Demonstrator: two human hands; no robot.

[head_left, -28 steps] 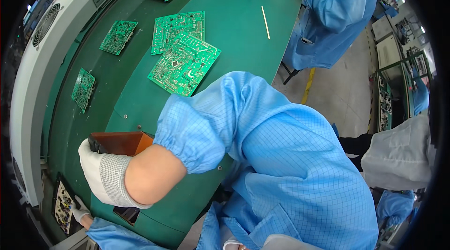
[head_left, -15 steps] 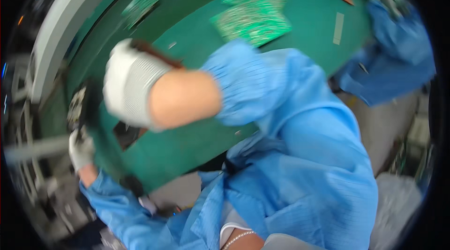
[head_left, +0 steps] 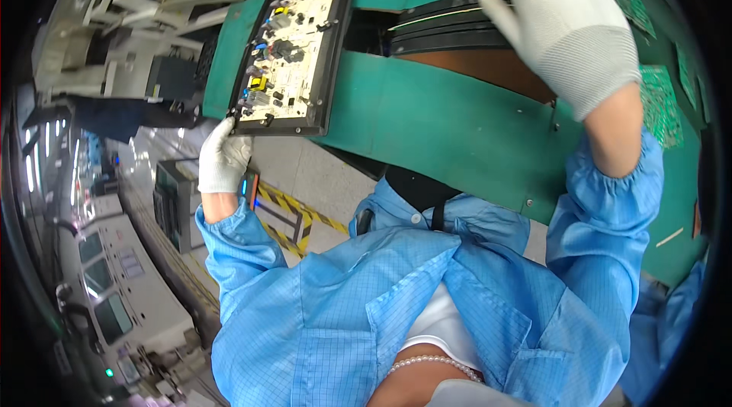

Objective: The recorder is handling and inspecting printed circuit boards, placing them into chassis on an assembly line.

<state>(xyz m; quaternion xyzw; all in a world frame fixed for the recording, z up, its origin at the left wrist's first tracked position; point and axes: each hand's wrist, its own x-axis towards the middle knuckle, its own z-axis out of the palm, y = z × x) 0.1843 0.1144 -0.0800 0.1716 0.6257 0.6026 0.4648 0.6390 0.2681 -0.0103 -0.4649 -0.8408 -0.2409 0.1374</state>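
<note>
My left hand, in a white knit glove, grips the near left corner of a black carrier frame. In that frame lies a pale circuit board carrying black, yellow and blue components. My right hand, gloved alike, is over the right end of several black frames sitting in an opening of the green bench. Its thumb and fingers are spread, with the thumb by the frames' edge. Whether it touches them I cannot tell.
The green-topped bench spans the view. Green circuit boards lie at the right. A co-worker's blue sleeve shows at lower right. Left of me are a grey machine and yellow-black floor tape.
My view has swung left. My right hand, earlier reaching across my front beside a brown piece, is now over the black frames. The carrier frame at my left hand now shows clearly.
</note>
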